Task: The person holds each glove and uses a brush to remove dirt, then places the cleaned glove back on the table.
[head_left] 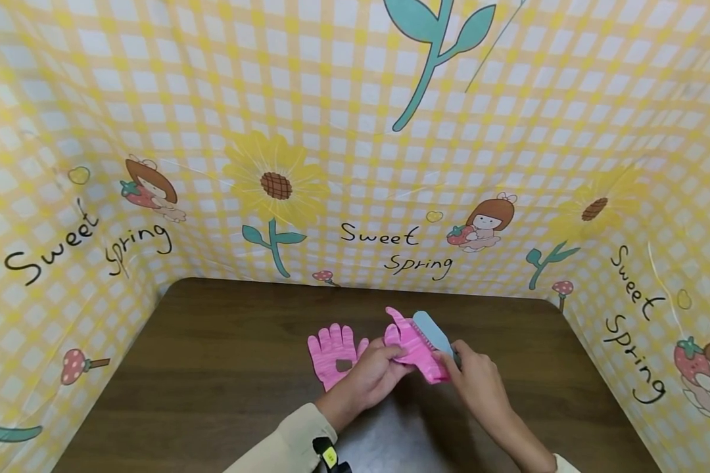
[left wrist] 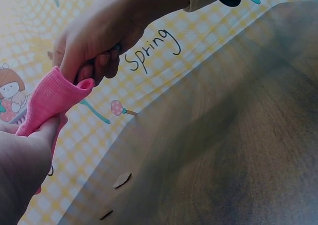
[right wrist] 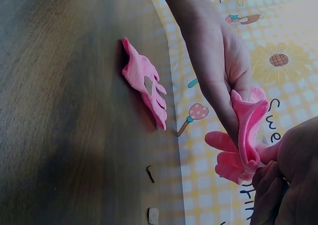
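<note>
Over the table, my left hand (head_left: 374, 373) holds a pink knitted glove (head_left: 413, 349), its thumb on top of the fabric. Two of the glove's fingers stick up, and its cuff points toward my right hand (head_left: 479, 381). That right hand grips a light blue brush (head_left: 430, 328), whose bristles lie against the glove's side. In the left wrist view, the right fingers curl round the handle close to the cuff, and most of the handle is hidden. A second pink glove (head_left: 327, 351) lies flat on the table beside my left hand, with a grey-brown patch (head_left: 344, 364) on it.
The dark wooden table (head_left: 225, 407) is bordered by yellow checked cloth walls (head_left: 355, 164) at the back and both sides. A small pale scrap (left wrist: 122, 180) and a thin dark scrap (left wrist: 106, 214) lie on the tabletop near its edge.
</note>
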A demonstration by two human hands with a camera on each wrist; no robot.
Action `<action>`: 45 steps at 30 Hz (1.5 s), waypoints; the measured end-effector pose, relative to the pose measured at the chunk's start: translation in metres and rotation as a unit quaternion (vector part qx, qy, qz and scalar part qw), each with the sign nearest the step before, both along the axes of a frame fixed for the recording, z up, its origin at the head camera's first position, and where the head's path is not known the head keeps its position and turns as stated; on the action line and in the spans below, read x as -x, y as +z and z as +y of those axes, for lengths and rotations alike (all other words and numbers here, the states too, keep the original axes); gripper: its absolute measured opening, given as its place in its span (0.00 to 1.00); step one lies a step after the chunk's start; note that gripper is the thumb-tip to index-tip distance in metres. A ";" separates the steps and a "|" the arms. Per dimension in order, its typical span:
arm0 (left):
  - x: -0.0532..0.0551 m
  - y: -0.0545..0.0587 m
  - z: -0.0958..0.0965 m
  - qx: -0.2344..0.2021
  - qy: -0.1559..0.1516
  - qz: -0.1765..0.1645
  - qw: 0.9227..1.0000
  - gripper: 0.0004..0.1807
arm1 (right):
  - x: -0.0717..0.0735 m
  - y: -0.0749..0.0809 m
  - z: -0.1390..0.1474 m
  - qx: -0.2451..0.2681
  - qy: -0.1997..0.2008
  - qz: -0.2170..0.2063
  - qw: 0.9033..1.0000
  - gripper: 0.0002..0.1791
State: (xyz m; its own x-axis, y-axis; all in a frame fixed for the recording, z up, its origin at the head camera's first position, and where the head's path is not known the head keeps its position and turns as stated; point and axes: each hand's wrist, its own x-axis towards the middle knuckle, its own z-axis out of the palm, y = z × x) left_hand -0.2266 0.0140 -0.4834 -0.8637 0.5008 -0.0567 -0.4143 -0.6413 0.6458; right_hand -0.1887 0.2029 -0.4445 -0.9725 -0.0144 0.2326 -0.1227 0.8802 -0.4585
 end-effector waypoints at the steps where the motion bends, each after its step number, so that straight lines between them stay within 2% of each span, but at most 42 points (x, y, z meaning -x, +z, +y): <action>1: 0.000 0.000 0.000 -0.001 -0.001 0.001 1.000 0.30 | 0.000 0.000 0.000 -0.001 -0.001 -0.001 1.000 0.15; 4: 0.000 0.001 0.000 -0.004 -0.003 0.006 1.000 0.31 | 0.001 0.000 0.001 -0.002 -0.003 -0.004 1.000 0.14; 14: 0.001 0.001 -0.002 -0.006 -0.001 -0.013 1.000 0.30 | 0.004 0.001 0.005 0.016 -0.009 -0.023 1.000 0.18; 33: 0.000 -0.003 -0.001 -0.010 0.010 0.002 1.000 0.31 | 0.010 -0.006 0.015 0.039 -0.021 -0.045 0.998 0.23; 40: 0.002 0.000 -0.002 0.013 0.029 0.032 0.999 0.30 | 0.014 -0.009 0.028 0.041 -0.055 -0.048 0.996 0.22; 45: 0.002 0.001 -0.001 0.014 0.027 0.033 0.999 0.29 | 0.008 -0.004 0.020 0.066 -0.019 -0.029 0.997 0.19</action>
